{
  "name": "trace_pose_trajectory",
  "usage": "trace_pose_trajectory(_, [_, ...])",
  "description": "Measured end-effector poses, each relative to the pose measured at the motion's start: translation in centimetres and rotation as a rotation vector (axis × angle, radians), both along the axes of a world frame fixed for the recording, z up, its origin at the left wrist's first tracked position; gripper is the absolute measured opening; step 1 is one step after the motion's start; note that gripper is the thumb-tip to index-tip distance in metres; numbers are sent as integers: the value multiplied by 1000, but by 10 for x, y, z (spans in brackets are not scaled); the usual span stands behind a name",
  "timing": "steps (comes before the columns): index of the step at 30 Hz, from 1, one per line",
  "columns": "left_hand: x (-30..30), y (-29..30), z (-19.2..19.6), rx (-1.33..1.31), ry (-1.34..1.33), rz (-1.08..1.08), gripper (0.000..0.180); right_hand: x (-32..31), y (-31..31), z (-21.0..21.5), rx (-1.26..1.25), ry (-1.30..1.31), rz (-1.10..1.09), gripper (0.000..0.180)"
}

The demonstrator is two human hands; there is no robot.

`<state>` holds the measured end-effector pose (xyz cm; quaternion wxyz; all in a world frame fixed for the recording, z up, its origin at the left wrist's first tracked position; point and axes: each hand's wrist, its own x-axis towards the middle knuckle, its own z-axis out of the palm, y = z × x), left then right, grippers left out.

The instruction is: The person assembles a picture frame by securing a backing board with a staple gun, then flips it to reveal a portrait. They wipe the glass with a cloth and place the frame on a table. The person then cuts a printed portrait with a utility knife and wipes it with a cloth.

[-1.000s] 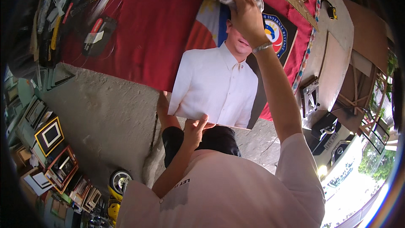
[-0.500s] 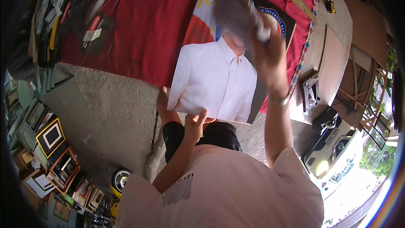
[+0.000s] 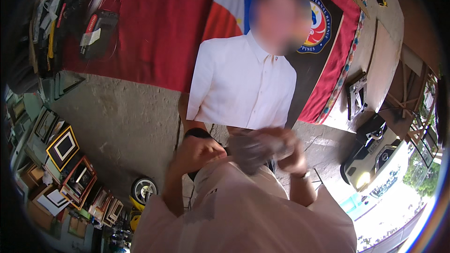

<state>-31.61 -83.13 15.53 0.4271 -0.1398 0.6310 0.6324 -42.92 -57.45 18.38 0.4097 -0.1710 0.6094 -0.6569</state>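
Observation:
A large portrait print point(image 3: 243, 84) lies on a red cloth point(image 3: 154, 33), its lower edge reaching past the cloth toward me. It shows a person in a white buttoned shirt, a flag and a round seal. Just below that edge, my right hand point(image 3: 291, 153) is closed on a crumpled grey cloth rag point(image 3: 258, 149), smeared by motion. Off the print to the left, my left hand point(image 3: 201, 153) is drawn back near my lap, its fingers curled, with nothing visible in them. The rag hangs in front of my body, apart from the left hand.
Tools and a black-and-red case point(image 3: 98, 33) crowd the left of the table. A pale board point(image 3: 379, 61) and a dark metal tool point(image 3: 357, 94) lie at the right. Picture frames point(image 3: 63, 148) stack at lower left; a white vehicle point(image 3: 375, 154) stands at lower right.
My right hand has brought the rag from the print's upper part down toward my body. My left hand has let go of the print's lower edge and drawn back.

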Motion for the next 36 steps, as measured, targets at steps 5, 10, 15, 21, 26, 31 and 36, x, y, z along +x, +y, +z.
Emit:
trace_pose_trajectory(5, [-79,2,-19,-861,956,57,50,-34,42,-3,615,282,-262,42])
trace_pose_trajectory(10, [-110,14,-54,-1018,1077,-19,58,-19,58,-16,735,358,-275,37])
trace_pose_trajectory(15, [-108,13,-63,-1007,1150,3,60,-14,69,-21,762,334,-345,35])
trace_pose_trajectory(21, [-110,15,-57,-1002,1098,14,56,-11,71,-18,762,318,-350,34])
trace_pose_trajectory(26, [-109,13,-60,-1009,1124,5,54,-8,72,-20,739,348,-369,32])
trace_pose_trajectory(31, [-109,13,-64,-994,1154,25,54,-3,92,-26,835,337,-590,28])
trace_pose_trajectory(36, [-109,16,-56,-1081,1120,-21,47,-23,143,-45,966,402,-831,33])
